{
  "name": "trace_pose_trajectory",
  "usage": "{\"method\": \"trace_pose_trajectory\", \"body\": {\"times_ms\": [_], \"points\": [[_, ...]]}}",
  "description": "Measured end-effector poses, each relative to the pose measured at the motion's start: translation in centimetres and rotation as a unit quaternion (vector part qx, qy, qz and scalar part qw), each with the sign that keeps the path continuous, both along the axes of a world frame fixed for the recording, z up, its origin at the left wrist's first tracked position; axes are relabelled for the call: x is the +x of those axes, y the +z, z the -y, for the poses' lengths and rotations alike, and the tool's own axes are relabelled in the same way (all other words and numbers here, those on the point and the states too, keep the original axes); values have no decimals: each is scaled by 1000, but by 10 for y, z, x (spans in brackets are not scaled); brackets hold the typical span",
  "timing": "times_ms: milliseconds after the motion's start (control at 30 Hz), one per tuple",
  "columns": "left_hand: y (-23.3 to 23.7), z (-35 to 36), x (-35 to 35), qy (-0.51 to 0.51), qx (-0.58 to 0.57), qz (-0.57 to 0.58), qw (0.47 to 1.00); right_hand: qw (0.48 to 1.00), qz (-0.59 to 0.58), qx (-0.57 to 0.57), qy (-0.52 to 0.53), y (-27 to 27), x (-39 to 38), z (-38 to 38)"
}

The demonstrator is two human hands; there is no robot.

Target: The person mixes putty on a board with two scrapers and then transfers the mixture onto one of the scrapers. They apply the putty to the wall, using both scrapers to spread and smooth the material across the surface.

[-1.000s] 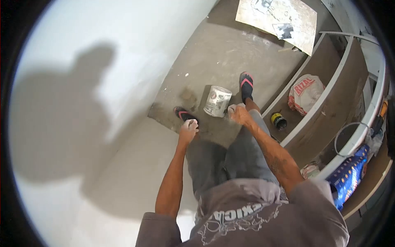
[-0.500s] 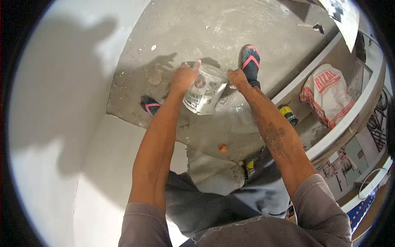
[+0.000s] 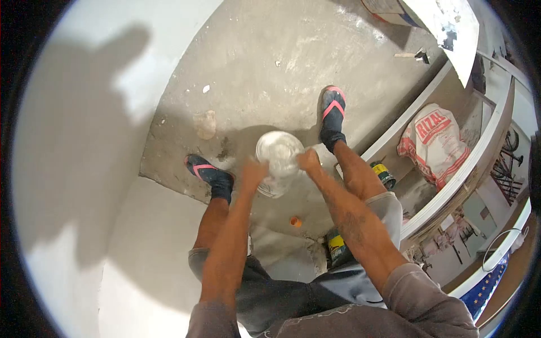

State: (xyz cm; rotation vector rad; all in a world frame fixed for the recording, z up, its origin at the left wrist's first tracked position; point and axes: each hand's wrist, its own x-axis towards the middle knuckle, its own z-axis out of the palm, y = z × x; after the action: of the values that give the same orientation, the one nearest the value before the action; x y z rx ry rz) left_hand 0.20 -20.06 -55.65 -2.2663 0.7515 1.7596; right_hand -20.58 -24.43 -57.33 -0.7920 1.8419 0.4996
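Observation:
A white plastic bucket (image 3: pixel 277 188) hangs between my two hands over the floor, its pale round end facing up at me and blurred by motion. My left hand (image 3: pixel 255 172) is closed at the left edge of the bucket. On the opposite edge my right hand (image 3: pixel 308 161) grips with curled fingers. My feet, in dark socks and pink-strapped flip-flops, stand apart on either side of the bucket. Below it in view, a small orange cap (image 3: pixel 295 222) lies on the floor.
A red-lettered white sack (image 3: pixel 434 141) sits inside a framed wooden structure (image 3: pixel 445 211) on the right. Beside my right leg are yellow-and-dark cans (image 3: pixel 383 174). White walls close off the left, and a flattened pale scrap (image 3: pixel 205 124) lies on the concrete floor (image 3: pixel 253 62).
The bucket has tipped so its round end faces up, with its printed side turned out of sight. Both hands have come closer to my body, and the view has shifted.

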Motion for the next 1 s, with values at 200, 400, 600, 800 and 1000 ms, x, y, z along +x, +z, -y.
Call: {"method": "trace_pose_trajectory", "body": {"times_ms": [200, 400, 600, 800, 1000], "points": [[44, -143, -33, -2, 35, -111, 993, 993, -50, -45, 95, 57, 2, -72], [12, -148, -54, 22, 257, -178, 950, 982, -39, 80, 165, 44, -14, -74], [13, -120, -28, -164, 139, -93, 972, 952, 21, 152, 263, 28, -15, -64], [17, -48, -19, -315, -66, -137, 937, 935, 39, 66, 346, 45, 19, 12], [-8, -60, -37, -374, -25, -203, 905, 840, 171, -318, 405, 108, 79, 84]]}}
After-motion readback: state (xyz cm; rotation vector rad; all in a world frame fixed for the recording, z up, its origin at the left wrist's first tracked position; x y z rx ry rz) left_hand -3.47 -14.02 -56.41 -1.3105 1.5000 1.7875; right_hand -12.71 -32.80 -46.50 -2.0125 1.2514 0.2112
